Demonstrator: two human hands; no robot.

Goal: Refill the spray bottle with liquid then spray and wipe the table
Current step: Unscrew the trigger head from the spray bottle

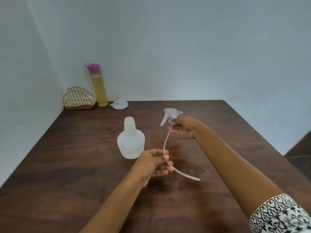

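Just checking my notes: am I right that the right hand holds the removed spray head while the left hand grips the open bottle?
Not quite. In the head view the left hand pinches the dip tube, not the open bottle, which stands beside it. The right hand does hold the removed spray head.

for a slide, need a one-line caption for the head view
Right hand holds the trigger sprayer, left hand pinches its dip tube beside the open spray bottle.
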